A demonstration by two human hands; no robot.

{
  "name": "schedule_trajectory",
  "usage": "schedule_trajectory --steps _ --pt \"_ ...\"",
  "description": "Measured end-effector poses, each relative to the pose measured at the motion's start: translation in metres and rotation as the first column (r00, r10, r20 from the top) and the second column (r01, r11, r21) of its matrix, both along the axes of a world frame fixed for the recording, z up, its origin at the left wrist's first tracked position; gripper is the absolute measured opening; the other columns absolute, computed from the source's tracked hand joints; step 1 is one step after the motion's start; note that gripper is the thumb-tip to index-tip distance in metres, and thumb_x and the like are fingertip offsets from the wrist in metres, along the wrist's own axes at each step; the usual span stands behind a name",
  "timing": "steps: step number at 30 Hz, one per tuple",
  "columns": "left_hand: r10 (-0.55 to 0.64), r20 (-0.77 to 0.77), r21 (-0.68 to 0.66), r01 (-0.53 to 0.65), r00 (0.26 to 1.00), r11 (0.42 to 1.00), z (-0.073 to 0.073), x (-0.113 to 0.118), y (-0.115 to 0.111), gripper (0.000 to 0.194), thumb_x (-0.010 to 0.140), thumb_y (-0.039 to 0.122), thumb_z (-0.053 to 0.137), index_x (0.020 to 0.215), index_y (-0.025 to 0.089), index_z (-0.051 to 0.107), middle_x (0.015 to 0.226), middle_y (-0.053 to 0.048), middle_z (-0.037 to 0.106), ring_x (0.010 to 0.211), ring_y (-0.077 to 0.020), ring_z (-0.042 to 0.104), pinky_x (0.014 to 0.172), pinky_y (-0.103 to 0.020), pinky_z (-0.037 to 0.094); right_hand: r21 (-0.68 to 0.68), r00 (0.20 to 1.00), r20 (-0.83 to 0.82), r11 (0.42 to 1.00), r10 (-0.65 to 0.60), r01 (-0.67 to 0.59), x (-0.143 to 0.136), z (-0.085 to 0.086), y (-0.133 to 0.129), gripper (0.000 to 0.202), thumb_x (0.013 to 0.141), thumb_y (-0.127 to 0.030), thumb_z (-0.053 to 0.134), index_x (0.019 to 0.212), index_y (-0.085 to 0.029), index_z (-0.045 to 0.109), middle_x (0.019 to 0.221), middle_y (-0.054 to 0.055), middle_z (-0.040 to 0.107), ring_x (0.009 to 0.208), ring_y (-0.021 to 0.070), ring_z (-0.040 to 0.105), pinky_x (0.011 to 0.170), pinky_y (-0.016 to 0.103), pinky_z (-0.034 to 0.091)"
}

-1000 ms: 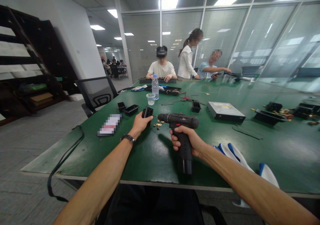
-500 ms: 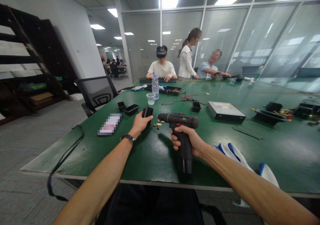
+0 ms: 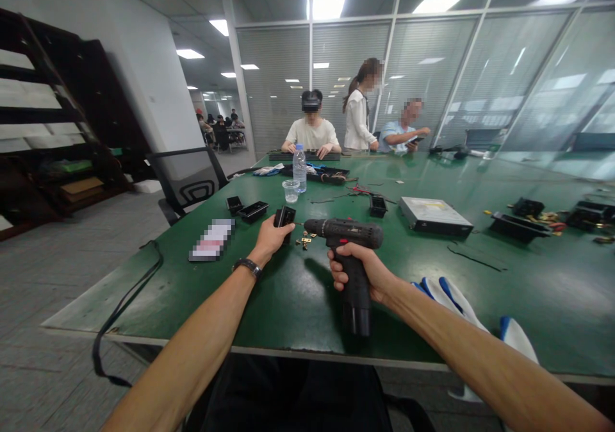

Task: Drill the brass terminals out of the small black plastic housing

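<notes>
My right hand (image 3: 356, 268) is wrapped round the grip of a black cordless drill (image 3: 343, 230), which points left. A thin bit runs from its chuck to a small black plastic housing (image 3: 285, 216). That housing is held upright in my left hand (image 3: 270, 236), the thumb lying along its near side. Whether the bit touches a screw there is too small to tell. Several small brass-coloured metal pieces (image 3: 306, 241) lie on the green table (image 3: 269, 316) just below the drill's nose.
Left of my left hand are a phone (image 3: 212, 240) and black plastic trays (image 3: 253, 211). A clear cup (image 3: 291, 191) and a water bottle (image 3: 300, 169) stand beyond. To the right lie an optical drive (image 3: 435, 216), white-and-blue gloves (image 3: 449, 296) and more black parts (image 3: 519, 225). Other people are across the table.
Both hands keep their hold, with the drill and housing in nearly the same place. Across the table, the person in light blue has raised one arm. The view has shifted very slightly.
</notes>
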State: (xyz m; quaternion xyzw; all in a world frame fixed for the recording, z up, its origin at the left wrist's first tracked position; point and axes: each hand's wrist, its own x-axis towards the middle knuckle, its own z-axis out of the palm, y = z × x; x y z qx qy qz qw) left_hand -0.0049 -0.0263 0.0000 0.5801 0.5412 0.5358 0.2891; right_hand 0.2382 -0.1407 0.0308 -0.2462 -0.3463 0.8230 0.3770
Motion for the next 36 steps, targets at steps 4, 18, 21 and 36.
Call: schedule_trajectory --steps 4,18,21,36 --pt "0.006 0.015 -0.001 -0.006 1.0 1.0 0.0002 0.0001 -0.0006 0.049 0.061 0.042 0.078 0.099 0.012 0.07 0.085 -0.007 0.07 0.075 -0.0202 0.061 0.072 -0.032 0.047 -0.003 1.0 -0.001 1.0 -0.002 0.002 -0.0005 0.0013 -0.0005 0.014 0.08 -0.026 0.057 0.085 -0.013 0.06 0.064 -0.001 0.052 0.05 0.0104 0.046 0.054 0.028 0.047" --pt "0.003 -0.005 0.014 -0.003 1.0 1.0 0.0008 -0.0003 -0.0021 0.043 0.062 0.043 0.077 0.092 0.013 0.069 0.081 -0.005 0.067 0.073 -0.0189 0.059 0.071 -0.031 0.045 -0.017 1.0 -0.002 1.0 0.002 -0.002 -0.0003 -0.0009 0.0011 0.015 0.08 -0.027 0.057 0.086 -0.014 0.059 0.065 -0.001 0.052 0.05 0.0102 0.046 0.053 0.027 0.046" --pt "0.002 -0.004 0.014 -0.002 1.0 1.0 0.0023 0.0002 -0.0036 0.043 0.062 0.042 0.077 0.093 0.013 0.069 0.081 -0.006 0.068 0.074 -0.0195 0.06 0.073 -0.031 0.046 -0.016 1.0 -0.004 1.0 0.006 -0.006 -0.0005 -0.0006 0.0009 0.015 0.079 -0.027 0.058 0.086 -0.014 0.059 0.065 -0.001 0.052 0.05 0.0104 0.046 0.053 0.027 0.046" --pt "-0.015 0.05 -0.013 0.015 0.999 1.0 0.0008 0.001 -0.0036 0.045 0.062 0.041 0.078 0.096 0.013 0.069 0.086 -0.007 0.069 0.073 -0.0188 0.06 0.067 -0.029 0.046 -0.016 1.0 0.001 1.0 0.004 -0.004 0.0005 -0.0016 0.0014 0.016 0.079 -0.027 0.059 0.088 -0.015 0.06 0.066 0.0 0.052 0.05 0.011 0.045 0.054 0.028 0.046"
